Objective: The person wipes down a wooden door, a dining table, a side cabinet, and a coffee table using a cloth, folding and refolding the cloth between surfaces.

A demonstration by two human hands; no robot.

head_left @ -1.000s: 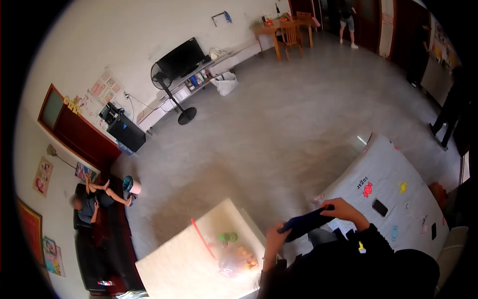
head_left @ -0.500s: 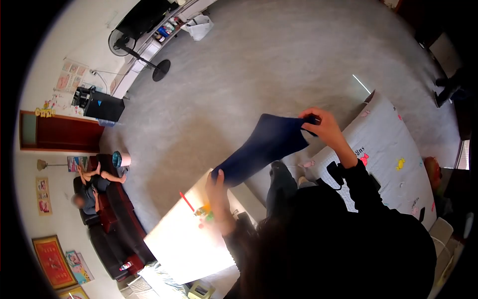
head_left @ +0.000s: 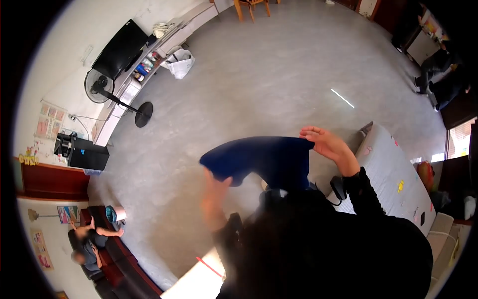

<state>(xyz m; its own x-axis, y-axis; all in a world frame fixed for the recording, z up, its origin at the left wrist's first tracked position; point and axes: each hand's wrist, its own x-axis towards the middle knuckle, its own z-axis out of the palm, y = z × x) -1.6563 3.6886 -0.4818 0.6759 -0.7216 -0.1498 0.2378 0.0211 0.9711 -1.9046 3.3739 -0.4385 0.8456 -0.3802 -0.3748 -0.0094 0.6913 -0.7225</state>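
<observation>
Above open floor [head_left: 249, 84], left hand [head_left: 215, 195] (blurred) and right hand [head_left: 332, 147] pinch navy cloth's [head_left: 266, 158] edges.

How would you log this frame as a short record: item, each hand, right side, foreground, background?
Item: dark blue cloth, spread between the hands
Left hand: at the cloth's lower left edge, blurred, grip unclear
Right hand: at its upper right corner, fingers extended, grip unclear
Right side: grey printed cover
Foreground: pale surface with red strip
Background: standing fan, television, person on dark sofa
</observation>
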